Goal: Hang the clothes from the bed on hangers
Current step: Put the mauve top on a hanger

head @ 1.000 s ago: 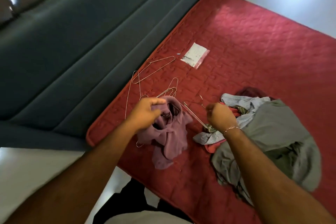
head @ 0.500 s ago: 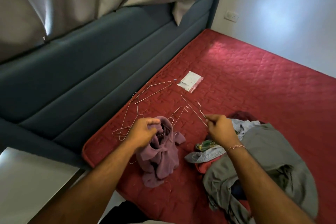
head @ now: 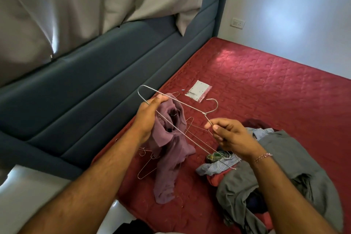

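Two grips noted: mauve garment [head: 171, 138] bunched in left hand [head: 150, 118], wire hanger [head: 176, 118] pinched by right hand [head: 233, 137]. Risk judged: wire end snagging fabric during threading.

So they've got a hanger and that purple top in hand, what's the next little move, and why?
Probably slide the hanger's free end into the neck opening of the mauve garment. The left hand grips it bunched up, the right hand pinches the wire hanger near its hook, and nothing hangs on the wire yet.
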A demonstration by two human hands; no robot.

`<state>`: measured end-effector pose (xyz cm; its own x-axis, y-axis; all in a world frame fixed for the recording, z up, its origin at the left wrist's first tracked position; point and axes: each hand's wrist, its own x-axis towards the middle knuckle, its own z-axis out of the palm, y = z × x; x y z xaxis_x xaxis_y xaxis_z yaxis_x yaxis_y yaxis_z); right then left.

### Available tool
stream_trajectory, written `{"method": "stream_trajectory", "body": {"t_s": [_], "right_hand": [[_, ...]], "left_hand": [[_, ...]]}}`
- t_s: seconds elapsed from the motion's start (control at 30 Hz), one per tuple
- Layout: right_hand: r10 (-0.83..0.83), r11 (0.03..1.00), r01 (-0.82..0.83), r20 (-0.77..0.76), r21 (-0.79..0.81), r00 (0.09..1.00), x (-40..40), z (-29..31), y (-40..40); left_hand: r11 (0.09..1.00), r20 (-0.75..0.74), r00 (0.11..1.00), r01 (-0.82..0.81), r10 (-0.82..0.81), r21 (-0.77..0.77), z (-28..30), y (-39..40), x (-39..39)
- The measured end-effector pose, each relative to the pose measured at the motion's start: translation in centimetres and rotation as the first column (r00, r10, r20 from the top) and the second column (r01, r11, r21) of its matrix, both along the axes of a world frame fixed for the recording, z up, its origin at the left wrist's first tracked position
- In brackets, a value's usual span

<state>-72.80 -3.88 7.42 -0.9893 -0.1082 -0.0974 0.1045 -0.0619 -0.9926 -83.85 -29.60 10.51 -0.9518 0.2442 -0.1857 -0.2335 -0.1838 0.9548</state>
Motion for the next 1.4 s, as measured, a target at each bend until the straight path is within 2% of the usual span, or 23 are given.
{"method": "stream_trajectory", "body": {"t_s": [0.07, 0.17, 0.27, 0.33, 0.4, 0.47, 0.57, 0.7, 0.87, 0.97, 1.07, 1.23, 1.3, 1.4], "right_hand": [[-0.084, 0.993, 0.086, -0.022, 0.086, 0.996, -0.4, 0.0, -0.2], [-0.308, 0.934, 0.316, -0.071, 0.165, 0.949, -1.4, 0.3, -1.9], [-0.576, 0.808, 0.578, -0.048, 0.119, 0.816, -2.8, 0.2, -3.7], [-0.671, 0.736, 0.673, -0.05, 0.074, 0.74, -3.3, 0.7, -4.2], [-0.732, 0.68, 0.73, 0.001, -0.076, 0.682, -3.7, 1.6, -3.6], [-0.746, 0.593, 0.737, 0.125, -0.325, 0.655, -3.8, 2.8, -2.3], [-0.689, 0.439, 0.641, 0.223, -0.629, 0.69, -3.6, 4.6, -0.1], [-0.64, 0.335, 0.493, 0.19, -0.803, 0.745, -2.9, 6.6, 0.2], [-0.61, 0.379, 0.384, 0.084, -0.842, 0.788, -2.8, 6.8, -2.4], [-0.598, 0.405, 0.393, 0.086, -0.825, 0.797, -3.4, 5.0, -3.3], [-0.583, 0.483, 0.404, 0.059, -0.777, 0.81, -4.1, 3.4, -3.7], [-0.63, 0.634, 0.505, -0.013, -0.585, 0.776, -5.0, 1.8, -3.9], [-0.62, 0.711, 0.513, -0.084, -0.481, 0.78, -4.9, 1.4, -3.9], [-0.559, 0.828, 0.526, -0.208, -0.197, 0.802, -4.4, 0.7, -3.3]], "left_hand": [[0.997, -0.033, 0.997, -0.074, 0.072, -0.037, 0.5, 0.7, -0.1], [0.99, -0.093, 0.995, -0.052, 0.041, -0.127, 0.5, 1.7, 0.3], [0.987, -0.106, 0.994, 0.019, -0.036, -0.159, 0.9, 2.6, 0.9], [0.974, -0.125, 0.983, 0.108, -0.135, -0.201, 1.6, 2.8, 1.2], [0.951, -0.136, 0.961, 0.206, -0.242, -0.232, 2.2, 2.5, 1.1], [0.938, -0.141, 0.945, 0.258, -0.295, -0.231, 3.0, 2.1, 0.8], [0.946, -0.169, 0.946, 0.236, -0.276, -0.224, 4.0, 1.5, 0.3], [0.954, -0.178, 0.947, 0.234, -0.267, -0.189, 4.8, 0.9, 0.0], [0.955, -0.153, 0.946, 0.269, -0.286, -0.125, 5.2, 1.0, 0.6], [0.941, -0.143, 0.93, 0.333, -0.339, -0.064, 5.6, 1.3, 1.2], [0.927, -0.135, 0.92, 0.374, -0.368, 0.023, 6.2, 1.5, 1.7], [0.842, -0.101, 0.874, 0.486, -0.476, 0.237, 7.0, 0.9, 2.2], [0.81, -0.108, 0.855, 0.516, -0.508, 0.278, 7.1, 0.5, 2.3], [0.862, -0.04, 0.89, 0.451, -0.455, 0.232, 7.0, -0.4, 1.8]]}}
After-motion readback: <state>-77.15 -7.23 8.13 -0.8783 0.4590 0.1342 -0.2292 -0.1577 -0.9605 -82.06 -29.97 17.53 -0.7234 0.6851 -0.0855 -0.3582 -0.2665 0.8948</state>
